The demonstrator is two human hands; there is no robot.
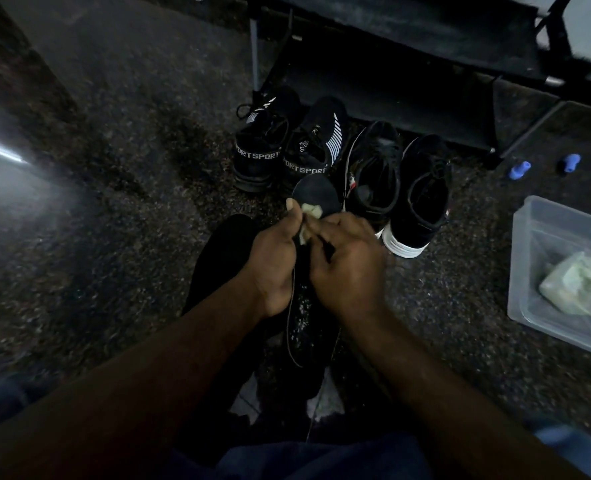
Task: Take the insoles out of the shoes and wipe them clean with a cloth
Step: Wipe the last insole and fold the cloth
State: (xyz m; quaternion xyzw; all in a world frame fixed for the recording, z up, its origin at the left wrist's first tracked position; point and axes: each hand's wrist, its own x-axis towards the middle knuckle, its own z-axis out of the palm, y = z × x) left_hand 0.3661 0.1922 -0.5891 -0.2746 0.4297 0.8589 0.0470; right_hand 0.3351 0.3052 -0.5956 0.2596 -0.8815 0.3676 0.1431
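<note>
**A:** Where is the insole found?

**B:** The insole [307, 327] is held at the middle of the view, just beyond the knees. It is laid lengthwise from six to twelve o'clock, and pale flecks are seen on its near half.

**A:** How are the hands placed?

**B:** The left hand [273, 268] is curled round the insole's nine-o'clock edge, with the thumb stretched toward the far rounded end. The right hand [349, 268] is closed at the three-o'clock edge. A pale cloth [313, 213] is pinched in its fingers and pressed on the insole's face.

**A:** What is seen on the floor beside them?

**B:** A dark flat shape [224, 258] is seen at nine o'clock of the left hand. Whether it is a second insole cannot be told. At three o'clock, well apart from the hands, a clear plastic tub [536, 237] is set on the speckled floor [114, 237]. A pale green wad [578, 289] is kept in it.

**A:** And farther off?

**B:** Four black shoes are lined up side by side beyond the hands. The SPORT shoes [262, 150] are placed at eleven o'clock and the white-soled shoes [422, 192] at one. Two small blue objects [519, 169] are seen at two o'clock. A dark rack [408, 74] is stood behind the shoes at twelve.
</note>
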